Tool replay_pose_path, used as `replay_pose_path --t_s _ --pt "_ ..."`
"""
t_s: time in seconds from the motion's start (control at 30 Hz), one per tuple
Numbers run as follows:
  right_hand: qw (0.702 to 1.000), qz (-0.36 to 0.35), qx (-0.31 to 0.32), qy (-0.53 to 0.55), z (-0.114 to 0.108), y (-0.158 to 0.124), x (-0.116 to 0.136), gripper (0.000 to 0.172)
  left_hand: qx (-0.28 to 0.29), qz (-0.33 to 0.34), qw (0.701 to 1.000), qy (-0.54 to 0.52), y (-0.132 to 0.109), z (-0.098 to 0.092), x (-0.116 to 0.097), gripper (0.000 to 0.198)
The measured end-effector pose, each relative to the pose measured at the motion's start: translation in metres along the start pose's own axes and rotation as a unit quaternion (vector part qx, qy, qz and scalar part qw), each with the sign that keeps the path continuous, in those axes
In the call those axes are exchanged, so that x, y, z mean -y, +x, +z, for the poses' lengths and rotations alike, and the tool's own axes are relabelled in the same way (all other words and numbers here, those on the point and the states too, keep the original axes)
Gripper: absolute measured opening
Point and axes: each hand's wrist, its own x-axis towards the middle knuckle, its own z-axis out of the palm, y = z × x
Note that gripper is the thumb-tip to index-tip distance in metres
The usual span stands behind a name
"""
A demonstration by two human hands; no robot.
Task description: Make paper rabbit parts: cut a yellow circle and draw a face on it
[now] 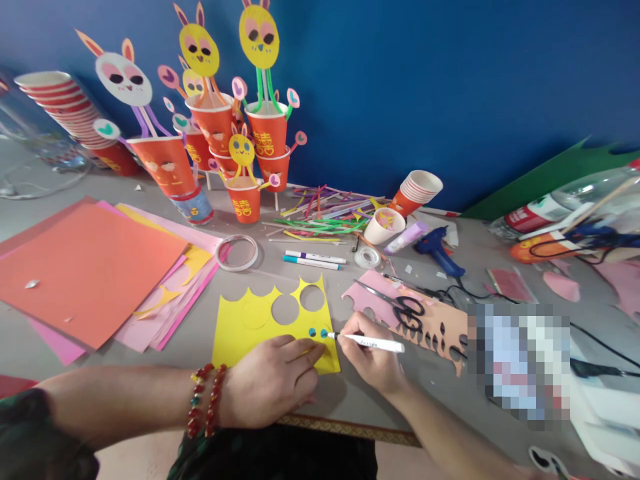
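Note:
My left hand (273, 380) lies flat on a yellow paper sheet (245, 330) with round holes cut from it, fingers stretched toward the right, pressing it to the table. A red bead bracelet sits on that wrist. My right hand (370, 357) is closed round a white marker pen (373, 343). Its tip touches the yellow sheet beside two small blue dots (318, 333).
A stack of orange and pink paper (90, 267) lies left. Red paper cups with bunny faces (220, 133) stand at the back. Tape rolls (237, 252), two markers (314, 260), scissors (407, 308), a glue gun (437, 247), straws and cut pink paper surround the sheet.

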Motion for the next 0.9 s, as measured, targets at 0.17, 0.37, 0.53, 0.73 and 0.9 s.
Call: replay_pose_path --t_s 0.17,0.37,0.53,0.73,0.9 --pt "1.0 0.002 -0.003 -0.005 0.0002 -0.0016 -0.0021 0.02 0.001 -0.001 1.0 0.001 0.0002 0.0 0.0 0.024" --pt "1.0 0.0 -0.004 -0.006 0.0001 -0.0017 -0.0023 0.02 0.005 -0.001 1.0 0.0 0.0006 -0.0012 -0.0002 0.026" --pt "1.0 0.004 -0.009 -0.006 0.0006 -0.0022 -0.002 0.021 0.0 0.002 1.0 0.005 0.001 -0.0012 -0.0001 0.021" --pt "0.999 0.02 -0.031 0.023 0.0006 -0.0039 -0.0037 0.02 -0.001 -0.002 1.0 0.003 0.0013 -0.0009 -0.0003 0.018" --pt "1.0 0.005 0.003 0.005 -0.0007 -0.003 -0.0022 0.018 -0.004 0.001 1.0 0.005 0.0019 -0.003 0.0002 0.021"
